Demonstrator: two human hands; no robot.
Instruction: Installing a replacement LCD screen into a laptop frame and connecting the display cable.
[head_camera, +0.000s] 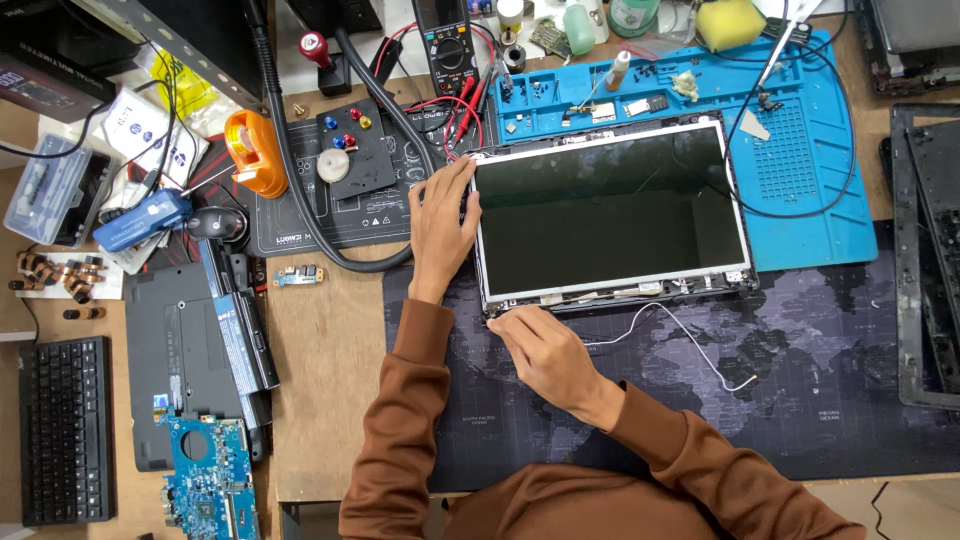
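Observation:
A bare laptop screen panel (610, 205) with a dark glass face and a thin metal frame lies flat in the middle of the desk. My left hand (443, 225) rests against its left edge, fingers spread on the upper left corner. My right hand (545, 350) presses its fingertips on the lower left corner of the frame, where a thin white cable (690, 340) leaves the panel and trails across the dark desk mat (800, 400). Both sleeves are brown.
A blue work mat (810, 170) with small parts lies behind the panel. A multimeter (445, 45) stands at the back. On the left lie an orange tape dispenser (255, 150), a laptop base (180, 350), a circuit board (210, 490) and a keyboard (65, 430). A black bezel (925, 260) lies at right.

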